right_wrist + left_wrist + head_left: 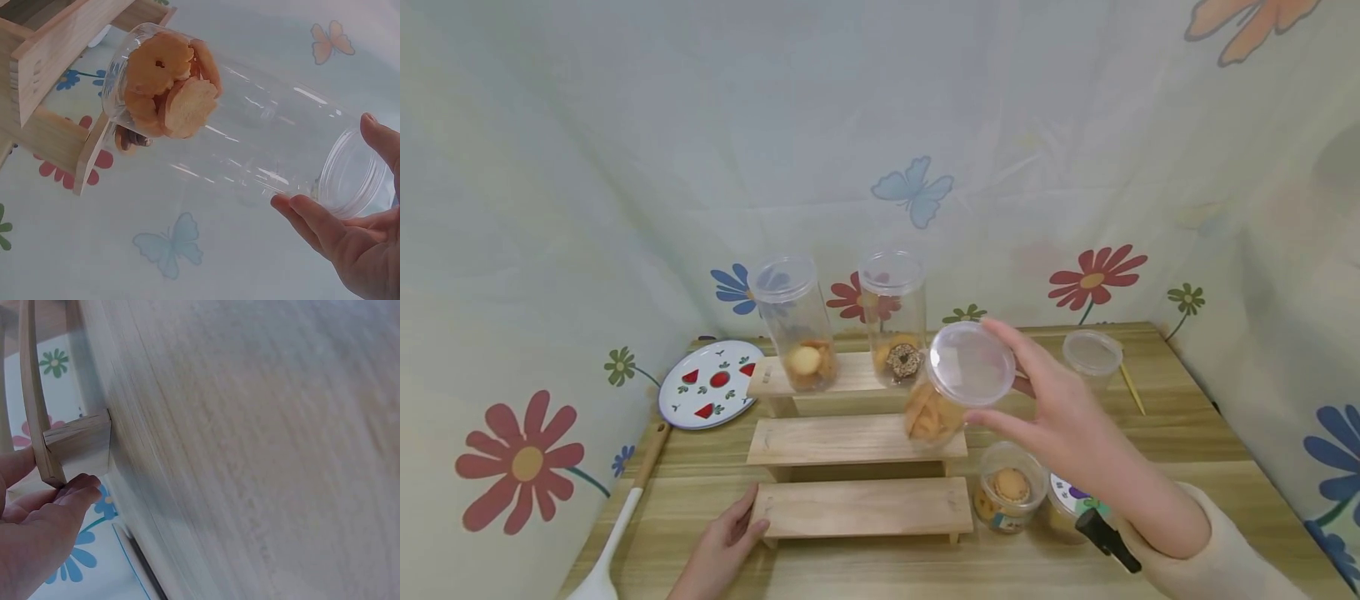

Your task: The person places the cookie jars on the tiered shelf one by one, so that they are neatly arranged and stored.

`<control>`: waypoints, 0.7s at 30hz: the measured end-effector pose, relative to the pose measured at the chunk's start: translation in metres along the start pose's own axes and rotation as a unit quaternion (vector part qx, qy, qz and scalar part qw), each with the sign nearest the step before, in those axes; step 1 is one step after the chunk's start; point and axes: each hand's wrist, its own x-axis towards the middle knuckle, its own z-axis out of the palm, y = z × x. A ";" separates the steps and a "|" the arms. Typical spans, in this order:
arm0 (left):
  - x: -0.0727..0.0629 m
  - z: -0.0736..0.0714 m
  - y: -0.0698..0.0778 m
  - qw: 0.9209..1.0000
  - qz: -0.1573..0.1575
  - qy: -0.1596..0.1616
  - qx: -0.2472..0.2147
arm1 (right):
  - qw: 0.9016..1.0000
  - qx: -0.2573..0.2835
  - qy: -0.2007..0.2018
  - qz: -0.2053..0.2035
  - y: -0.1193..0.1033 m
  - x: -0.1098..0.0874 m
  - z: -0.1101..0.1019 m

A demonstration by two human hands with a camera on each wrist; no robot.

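A tall clear jar (934,412) of cookies is held by my right hand (1063,417), thumb and fingers around its lid end. It tilts over the right end of the middle step of a three-step wooden rack (857,508). The right wrist view shows round, scalloped cookies (159,62) at the jar's bottom; whether its base touches the wood, I cannot tell. My left hand (718,542) pinches the left end of the lowest step, thumb on one side of the board (34,394) and fingers on the other. Two similar tall jars, left (797,325) and right (895,321), stand on the top step.
Right of the rack stand a short cookie jar (1011,487), a jar with a patterned lid (1067,500) and a clear lidded container (1092,354) beside a yellow stick (1133,387). A strawberry-patterned plate (711,387) and a white spatula with wooden handle (621,525) lie left.
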 end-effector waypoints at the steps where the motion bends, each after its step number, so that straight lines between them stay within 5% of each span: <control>1: 0.000 0.000 0.000 1.000 -0.001 -0.002 0.001 | 1.000 0.005 -0.004 -0.001 -0.001 0.001 0.002; 21: -0.001 -0.001 0.003 1.000 -0.018 -0.009 -0.004 | 0.995 0.037 -0.086 -0.021 -0.011 0.026 0.045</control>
